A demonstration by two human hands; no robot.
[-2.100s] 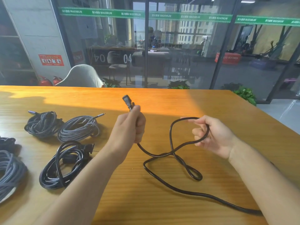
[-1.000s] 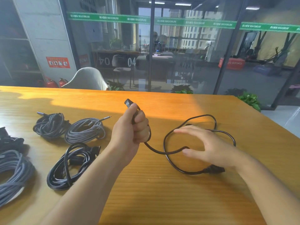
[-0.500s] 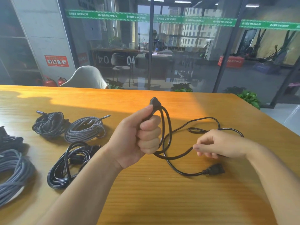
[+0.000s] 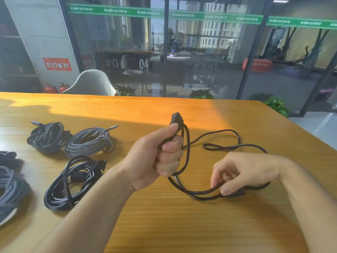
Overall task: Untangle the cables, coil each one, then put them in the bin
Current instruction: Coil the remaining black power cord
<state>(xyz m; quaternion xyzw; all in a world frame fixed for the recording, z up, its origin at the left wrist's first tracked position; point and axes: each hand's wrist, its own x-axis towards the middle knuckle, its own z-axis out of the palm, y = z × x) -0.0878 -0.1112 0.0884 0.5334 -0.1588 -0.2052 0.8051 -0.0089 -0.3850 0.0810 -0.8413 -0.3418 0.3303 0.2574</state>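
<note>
Black power cable (image 4: 186,157) held up over the middle of the wooden bench (image 4: 164,225), partly gathered. Left hand (image 4: 156,161) fisted round its upper end, grip clamped on the cable, thumb laid along the strand just under the plug (image 4: 176,118) that sticks up out of the fist. One loop hanging from that fist on its right side, dropping below the knuckles and sweeping right toward the right hand (image 4: 242,172). Right hand low, just above the bench, palm down, grip closed on the strand, fingertips (image 4: 226,190) curled and pinching the cable close to the second connector (image 4: 237,194), which lies on the wood right under the fingers. Rest of the cable trailing loose on the bench beyond the right hand, forming a wide arc and a small flattened twist (image 4: 220,147) behind it.

Left of the held cable, well apart: coiled black cable (image 4: 71,185) with a dark plug at its top, lying flat. Farther back from that coil, two braided bundles side by side, touching or nearly so: a grey one (image 4: 89,142) with a metal tip pointing away, and a darker one (image 4: 47,136) to its left. At the bench's left edge, further grey cable (image 4: 11,190) and a dark bundle (image 4: 7,156), both cut off by the frame.

Beyond the bench's far edge: a pale chair back (image 4: 90,83), a glass partition (image 4: 200,52) with a green banner strip, potted plants (image 4: 277,105) on the floor.
</note>
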